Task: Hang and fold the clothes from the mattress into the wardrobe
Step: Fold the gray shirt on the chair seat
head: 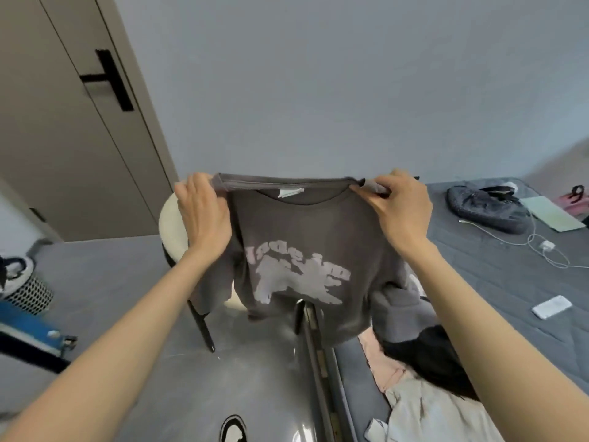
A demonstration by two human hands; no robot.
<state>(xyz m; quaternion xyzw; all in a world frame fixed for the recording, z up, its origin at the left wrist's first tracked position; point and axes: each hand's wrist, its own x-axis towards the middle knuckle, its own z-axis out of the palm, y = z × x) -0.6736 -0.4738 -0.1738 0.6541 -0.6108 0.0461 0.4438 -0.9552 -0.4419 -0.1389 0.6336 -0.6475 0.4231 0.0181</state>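
A dark grey sweatshirt (306,237) with a pale pink print on its chest hangs in the air in front of me, front side facing me. My left hand (202,212) grips its left shoulder and my right hand (400,208) pinches its right shoulder, both at neck height. Its hem and one sleeve drape down onto the grey mattress (497,282) at the right. Lying on the mattress near me are a pink garment (379,362), a black garment (436,362) and a pale grey garment (439,413).
A cream chair (173,231) with black legs stands behind the sweatshirt on the grey floor. A beige door (73,122) with a black handle is at the left. A black bag (487,205), charger cable (541,247) and white phone (552,306) lie on the mattress. A mesh bin (28,291) sits far left.
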